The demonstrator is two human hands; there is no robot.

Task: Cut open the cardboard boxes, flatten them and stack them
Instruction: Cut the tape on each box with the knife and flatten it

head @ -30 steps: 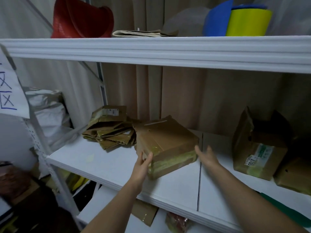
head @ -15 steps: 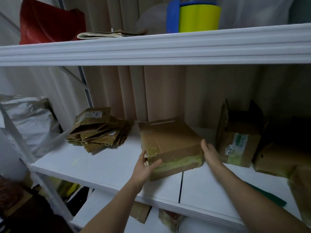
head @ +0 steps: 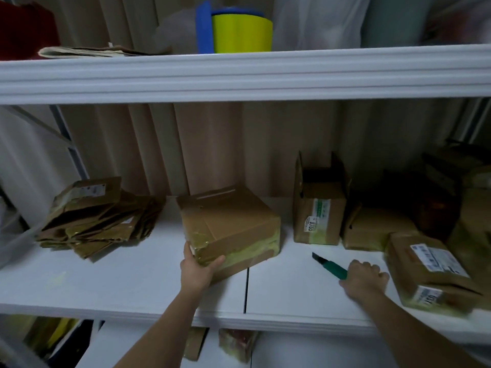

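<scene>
Setting: White shelving (head: 132,285) against a pale pleated curtain, dim light; I am looking down through the head camera at the middle shelf.

Box in hand: sealed cardboard box (head: 231,224), bound with yellowish tape, sitting at the centre of the shelf across a seam between two shelf boards.

Left hand: my left hand (head: 198,269) grips the near left corner of that box, thumb on the front face, fingers round the side.

Right hand: my right hand (head: 365,278) rests on the shelf, fingers curled round the green handle of a utility knife (head: 329,266); the dark blade points toward the box but stays apart from it.

Just changed: half a second ago both hands were steadying the box; now the right one has left it and closed on the knife lying to the right.

Meaning for task: I judge that positioning is over and cutting the tape comes next; this box is not yet opened.

Flattened stack: pile of flattened boxes (head: 98,219) at the left end of the shelf, well apart from the working box.

Waiting boxes: open-topped box (head: 317,211) just right of centre, and a labelled box (head: 427,269) at the near right edge.

Readable writing: open-topped box carries a green-and-white label with digits, possibly "8769", not certain; labelled box shows a white shipping label and a sticker with digits I cannot read reliably.

Upper shelf: yellow and blue roll (head: 236,33).
</scene>
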